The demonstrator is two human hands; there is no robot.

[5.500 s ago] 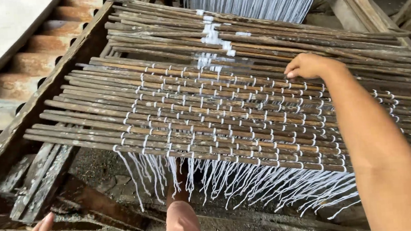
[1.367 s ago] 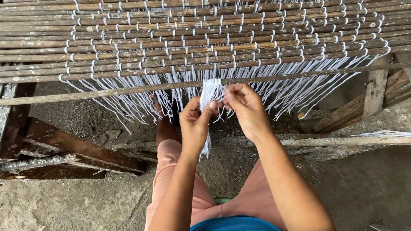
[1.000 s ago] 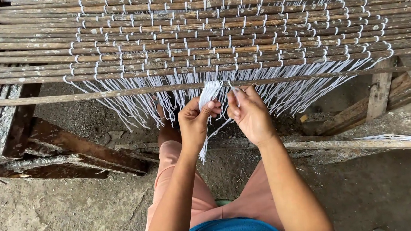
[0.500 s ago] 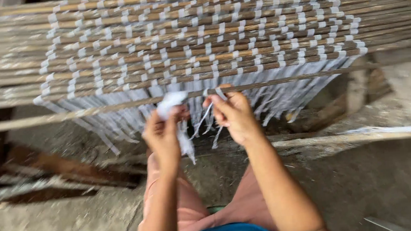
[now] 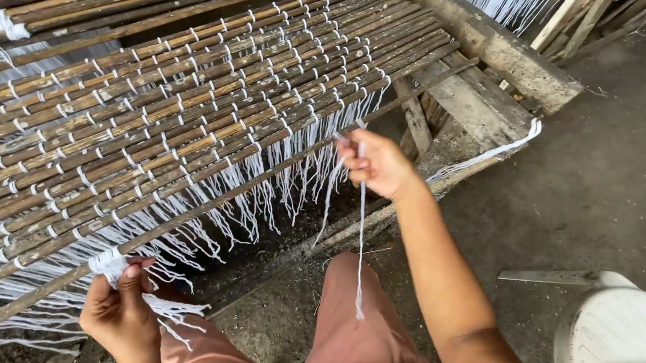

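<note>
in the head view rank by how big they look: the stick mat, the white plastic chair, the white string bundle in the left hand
1. stick mat, fills most of the upper frame.
2. white plastic chair, only partly in view and close to the camera, so its size is unsure.
3. white string bundle, pinched by the left hand.

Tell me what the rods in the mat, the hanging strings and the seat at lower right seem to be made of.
Rods: probably split bamboo or cane; brown, matte, uneven in tone, with node-like marks.
Strings: white, limp, slightly frayed, so likely cotton or synthetic twine. The left hand pinches a bundle, the right hand holds single strands.
Seat: looks like moulded white plastic, smooth with rounded edges.
</note>
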